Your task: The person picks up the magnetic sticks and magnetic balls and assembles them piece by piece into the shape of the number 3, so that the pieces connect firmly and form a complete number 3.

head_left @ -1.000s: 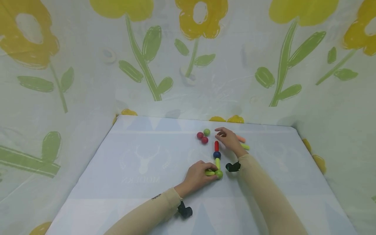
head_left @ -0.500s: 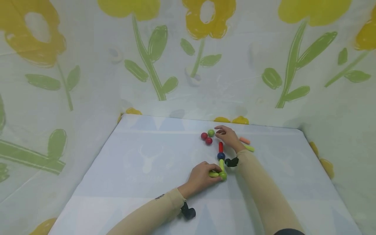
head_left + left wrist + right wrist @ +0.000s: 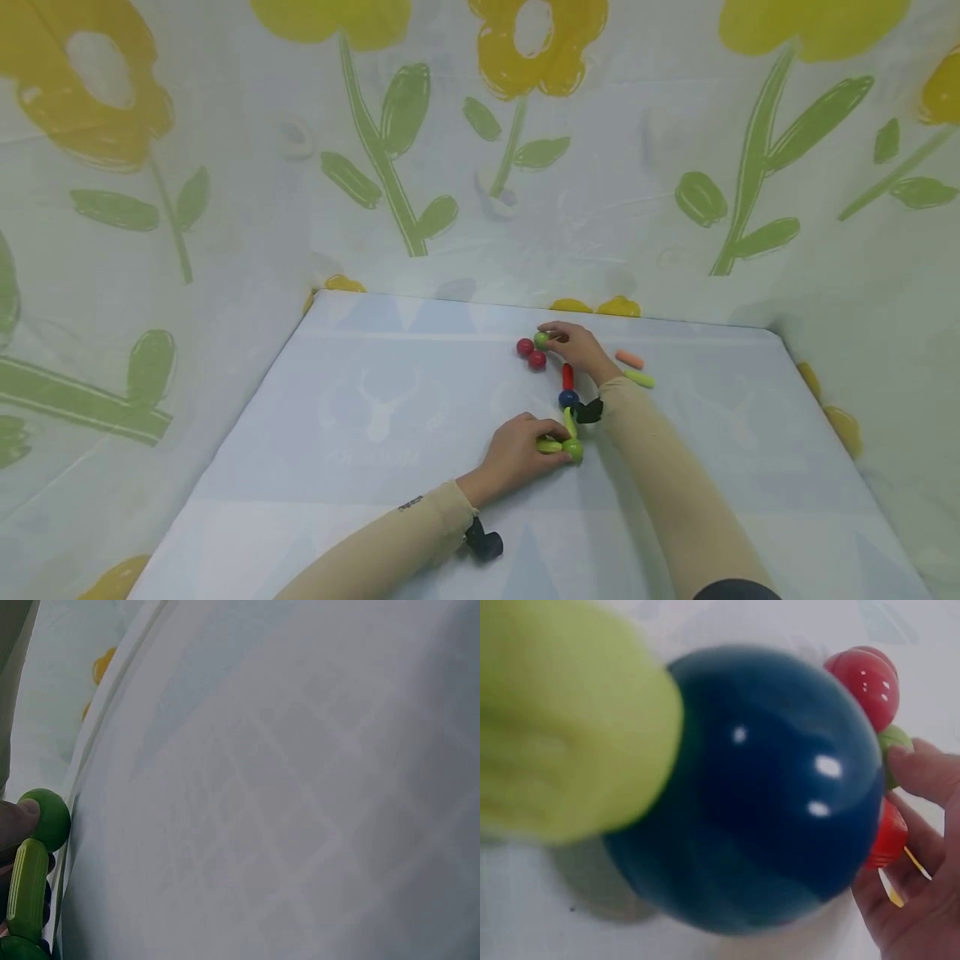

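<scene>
My left hand (image 3: 517, 454) pinches a green ball (image 3: 573, 450) joined to a yellow-green rod (image 3: 550, 446). The left wrist view shows its thumb on the green ball (image 3: 50, 819), with the ridged rod (image 3: 28, 889) below and another green ball (image 3: 19, 949) at the frame's edge. From the held ball, a second yellow-green rod (image 3: 570, 423) leads to a blue ball (image 3: 568, 398), which carries an upright-pointing red rod (image 3: 567, 377). My right hand (image 3: 583, 347) reaches past that rod and holds a loose green ball (image 3: 542, 340) between thumb and fingers.
Two red balls (image 3: 525, 347) lie close by the right hand's fingertips. Right of that hand are an orange rod (image 3: 629, 359) and a loose yellow-green rod (image 3: 639, 379). A flower-printed curtain (image 3: 600, 208) rises behind the white table (image 3: 420, 475).
My right hand has moved left onto the loose green ball and now grips it. The left hand keeps its hold on the joined pieces. The head view has shifted slightly.
</scene>
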Tool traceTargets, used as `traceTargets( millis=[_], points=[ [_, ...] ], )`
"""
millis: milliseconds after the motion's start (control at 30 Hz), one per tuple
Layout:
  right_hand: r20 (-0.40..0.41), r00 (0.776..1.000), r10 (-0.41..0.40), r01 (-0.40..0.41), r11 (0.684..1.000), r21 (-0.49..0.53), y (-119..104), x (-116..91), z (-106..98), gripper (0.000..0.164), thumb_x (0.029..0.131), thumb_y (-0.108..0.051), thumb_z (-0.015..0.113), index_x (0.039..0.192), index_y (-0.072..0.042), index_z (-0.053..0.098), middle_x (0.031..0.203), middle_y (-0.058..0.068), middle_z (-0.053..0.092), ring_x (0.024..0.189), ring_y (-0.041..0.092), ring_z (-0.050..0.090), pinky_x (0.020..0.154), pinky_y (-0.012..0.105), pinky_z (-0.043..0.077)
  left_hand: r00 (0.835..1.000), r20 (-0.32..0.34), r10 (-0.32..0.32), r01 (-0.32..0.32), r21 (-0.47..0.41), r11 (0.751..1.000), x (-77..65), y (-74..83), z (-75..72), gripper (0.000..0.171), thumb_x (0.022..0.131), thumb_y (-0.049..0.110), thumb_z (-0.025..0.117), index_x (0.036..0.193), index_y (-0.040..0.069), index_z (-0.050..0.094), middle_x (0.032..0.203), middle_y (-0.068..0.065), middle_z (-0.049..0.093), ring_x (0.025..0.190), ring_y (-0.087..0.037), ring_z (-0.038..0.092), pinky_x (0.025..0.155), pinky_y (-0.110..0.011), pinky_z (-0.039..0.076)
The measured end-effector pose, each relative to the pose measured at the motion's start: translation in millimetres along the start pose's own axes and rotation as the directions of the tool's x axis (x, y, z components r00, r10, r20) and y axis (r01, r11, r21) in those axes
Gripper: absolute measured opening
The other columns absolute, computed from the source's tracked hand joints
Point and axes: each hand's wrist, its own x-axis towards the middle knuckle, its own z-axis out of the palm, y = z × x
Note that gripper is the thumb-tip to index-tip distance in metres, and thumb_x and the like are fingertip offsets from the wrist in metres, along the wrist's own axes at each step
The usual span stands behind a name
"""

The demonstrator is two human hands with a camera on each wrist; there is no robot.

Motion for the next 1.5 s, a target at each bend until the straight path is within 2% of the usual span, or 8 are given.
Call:
traceTargets(
  millis=[267,600,833,1067,1300,1500],
  points=[
    [-0.037,0.999,-0.004,0.002,0.998,-0.062,0.3,-4.3,-0.6,0.034,0.102,-0.022,0.063,0.136,-0.016,0.061,0.136,0.018,0.061,0.127,0.036,0.054,0.106,0.051,0.044,1.0,-0.004,0.013,-0.013,0.029,1.0,-0.7,1.8,0.2,0.023,0.086,0.039,0.081,0.108,0.03,0.077,0.093,0.018,0.069,0.08,0.0,0.051,0.066,-0.014,0.039],
    [-0.02,1.0,0.017,-0.018,0.998,-0.06,14.6,-15.6,-11.9,0.036,0.102,-0.026,0.062,0.137,-0.016,0.061,0.136,0.017,0.061,0.126,0.036,0.054,0.104,0.052,0.045,1.0,-0.012,0.008,-0.007,0.038,0.999,-1.2,1.5,1.5,0.025,0.086,0.04,0.082,0.108,0.03,0.077,0.092,0.019,0.068,0.08,0.001,0.051,0.066,-0.015,0.04],
    [0.025,0.999,0.034,-0.032,0.998,-0.049,21.9,-30.2,-21.1,0.036,0.103,-0.025,0.06,0.139,-0.016,0.061,0.14,0.02,0.057,0.127,0.038,0.052,0.104,0.053,0.045,1.0,-0.015,-0.002,0.003,0.02,1.0,-0.9,3.5,1.5,0.025,0.085,0.039,0.083,0.107,0.029,0.077,0.091,0.018,0.068,0.079,0.0,0.05,0.066,-0.015,0.04],
    [0.026,1.0,-0.005,0.007,0.997,-0.077,27.7,-40.3,-24.6,0.036,0.103,-0.025,0.061,0.137,-0.015,0.062,0.141,0.021,0.057,0.13,0.04,0.052,0.105,0.054,0.044,1.0,-0.009,-0.007,0.007,0.007,1.0,-1.5,5.0,2.4,0.025,0.086,0.04,0.082,0.107,0.029,0.077,0.09,0.018,0.067,0.078,0.001,0.049,0.066,-0.015,0.039],
    [0.012,0.997,-0.072,0.073,0.991,-0.115,34.4,-48.5,-26.2,0.033,0.103,-0.023,0.061,0.135,-0.013,0.064,0.137,0.021,0.061,0.126,0.039,0.057,0.101,0.052,0.047,1.0,-0.011,0.004,-0.004,0.007,1.0,-2.1,6.8,5.2,0.025,0.085,0.039,0.082,0.107,0.029,0.077,0.09,0.019,0.068,0.079,0.001,0.049,0.066,-0.015,0.039],
    [0.004,0.998,-0.07,0.07,0.991,-0.113,37.6,-54.9,-26.4,0.033,0.104,-0.021,0.059,0.136,-0.014,0.064,0.133,0.019,0.063,0.119,0.035,0.058,0.098,0.05,0.048,1.0,-0.005,0.012,-0.012,0.014,1.0,-2.5,9.1,6.7,0.024,0.085,0.04,0.082,0.107,0.03,0.077,0.09,0.02,0.067,0.078,0.001,0.049,0.066,-0.015,0.039]
  ],
)
